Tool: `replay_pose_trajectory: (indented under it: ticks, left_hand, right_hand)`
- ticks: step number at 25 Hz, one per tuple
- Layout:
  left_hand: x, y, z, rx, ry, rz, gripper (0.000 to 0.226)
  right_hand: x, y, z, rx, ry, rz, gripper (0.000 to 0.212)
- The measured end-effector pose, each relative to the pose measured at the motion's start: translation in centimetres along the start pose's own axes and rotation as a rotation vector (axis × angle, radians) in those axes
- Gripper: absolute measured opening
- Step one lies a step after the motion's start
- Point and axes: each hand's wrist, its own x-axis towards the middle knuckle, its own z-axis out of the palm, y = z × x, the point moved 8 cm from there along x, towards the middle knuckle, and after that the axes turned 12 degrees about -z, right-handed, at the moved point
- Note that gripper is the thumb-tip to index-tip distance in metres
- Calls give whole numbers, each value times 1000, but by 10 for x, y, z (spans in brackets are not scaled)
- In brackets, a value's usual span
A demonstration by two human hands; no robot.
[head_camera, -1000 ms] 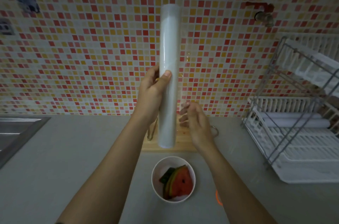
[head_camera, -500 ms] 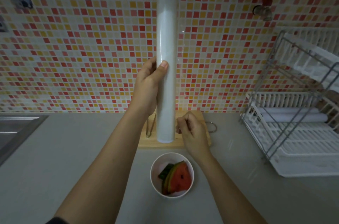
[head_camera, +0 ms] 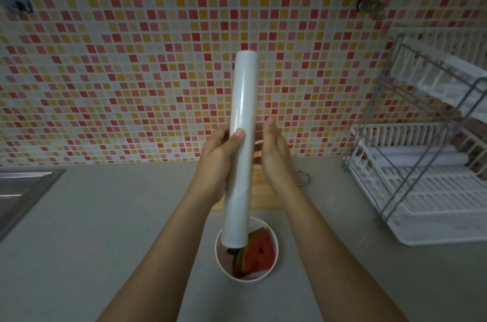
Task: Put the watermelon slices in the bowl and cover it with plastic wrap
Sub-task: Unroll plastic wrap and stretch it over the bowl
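Lowered roll (head_camera: 241,142) now hides bowl (head_camera: 274,242) rim.

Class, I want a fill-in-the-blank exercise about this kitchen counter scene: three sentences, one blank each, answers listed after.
1. The left hand holds a roll of plastic wrap in an ____ position.
2. The watermelon slices lie inside a white ____.
3. The dish rack stands on the person's ____ side.

Answers: upright; bowl; right

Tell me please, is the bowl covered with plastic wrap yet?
Not yet: the bowl is open, watermelon slices bare; the wrap roll is in the left hand.
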Motion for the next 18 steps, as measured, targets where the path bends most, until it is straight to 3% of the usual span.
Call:
replay_pose_trajectory:
  ticks: [3, 10, 15, 18]
  left_hand:
    - [-2, -26, -11, 77, 130, -89, 25]
    - [-6, -47, -14, 338, 297, -82, 46]
    - [2, -75, -20, 47, 181, -306, 22]
    - [-2, -98, -21, -133, 181, -449, 29]
  right_hand:
    - [-4, 1, -7, -86, 103, -88, 31]
    - [-11, 34, -29, -357, 152, -49, 31]
    - [-15, 65, -51, -484, 159, 46, 32]
    - [-26, 82, -59, -521, 149, 66, 31]
